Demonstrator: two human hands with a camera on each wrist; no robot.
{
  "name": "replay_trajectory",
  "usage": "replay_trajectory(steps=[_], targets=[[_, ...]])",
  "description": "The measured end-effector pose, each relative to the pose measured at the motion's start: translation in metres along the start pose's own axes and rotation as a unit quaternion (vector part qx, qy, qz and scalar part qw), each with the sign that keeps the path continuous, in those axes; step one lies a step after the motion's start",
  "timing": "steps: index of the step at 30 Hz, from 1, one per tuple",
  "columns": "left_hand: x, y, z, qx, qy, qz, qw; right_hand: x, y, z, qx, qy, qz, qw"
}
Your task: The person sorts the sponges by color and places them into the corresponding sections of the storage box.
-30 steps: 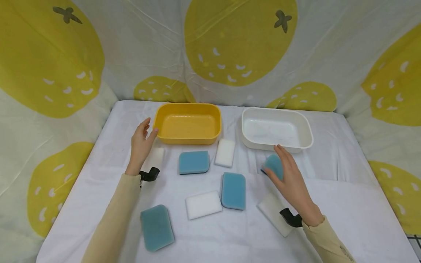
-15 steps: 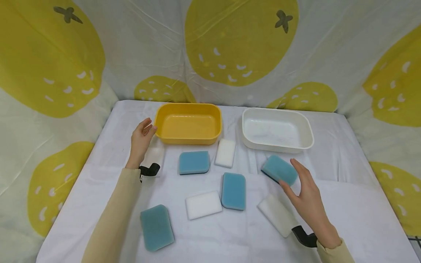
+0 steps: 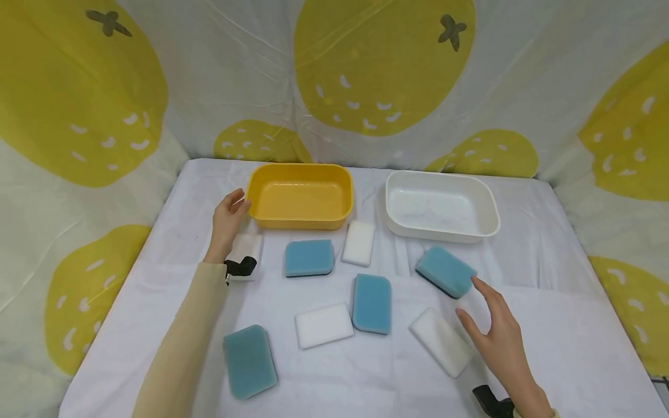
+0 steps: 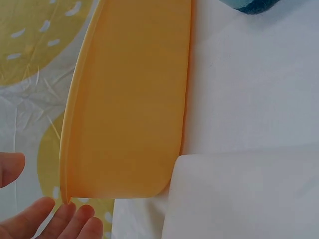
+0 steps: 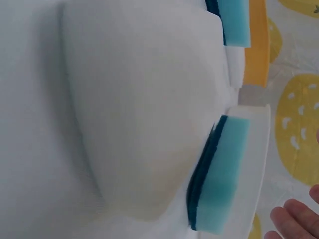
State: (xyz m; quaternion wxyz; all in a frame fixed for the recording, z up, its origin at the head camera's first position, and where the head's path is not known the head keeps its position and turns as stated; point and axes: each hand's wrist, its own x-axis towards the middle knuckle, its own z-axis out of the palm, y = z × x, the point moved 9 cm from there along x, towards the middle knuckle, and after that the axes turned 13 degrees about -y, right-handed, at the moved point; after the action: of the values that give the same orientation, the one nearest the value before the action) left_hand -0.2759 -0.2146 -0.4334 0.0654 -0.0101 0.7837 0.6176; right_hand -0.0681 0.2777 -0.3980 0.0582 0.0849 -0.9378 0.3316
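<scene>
My left hand is at the left rim of the yellow plastic tub, its fingers relaxed. In the left wrist view its fingertips come right up to the tub's corner, with the thumb apart. My right hand hovers at the right, thumb and fingers spread, holding nothing. Just beyond its fingertips lies a blue scouring sponge with a dark underside. A white foam sponge is to the left of this hand and fills much of the right wrist view.
A white tub stands at the back right. Between the hands lie more blue sponges and several white ones. One white sponge is partly behind the left wrist. Lemon-print cloth hangs around the table.
My right hand has drawn back from the blue sponge toward the lower right, leaving it uncovered on the table. My left hand has stayed at the yellow tub with only slight finger movement.
</scene>
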Motion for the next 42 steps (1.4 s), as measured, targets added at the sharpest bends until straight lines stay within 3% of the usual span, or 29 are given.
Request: replay_trajectory(steps=[4, 14, 26, 32, 42], targets=[[0.003, -0.004, 0.001, 0.002, -0.001, -0.006, 1.0000, -0.008, 0.005, 0.003, 0.000, 0.009, 0.006, 1.000], [0.007, -0.007, 0.000, -0.014, -0.005, -0.008, 0.9999, -0.024, 0.009, 0.011, 0.032, 0.029, -0.031, 0.999], [0.011, -0.012, 0.001, -0.029, -0.015, -0.012, 0.9994, -0.040, 0.021, 0.032, 0.052, -0.070, -0.010, 0.996], [-0.004, 0.013, 0.007, -0.036, -0.028, -0.028, 0.9986, -0.049, 0.023, 0.045, 0.044, -0.117, -0.003, 0.992], [-0.006, 0.015, 0.010, -0.043, -0.040, -0.022, 0.9980, -0.052, 0.018, 0.052, 0.002, -0.132, -0.005, 0.991]])
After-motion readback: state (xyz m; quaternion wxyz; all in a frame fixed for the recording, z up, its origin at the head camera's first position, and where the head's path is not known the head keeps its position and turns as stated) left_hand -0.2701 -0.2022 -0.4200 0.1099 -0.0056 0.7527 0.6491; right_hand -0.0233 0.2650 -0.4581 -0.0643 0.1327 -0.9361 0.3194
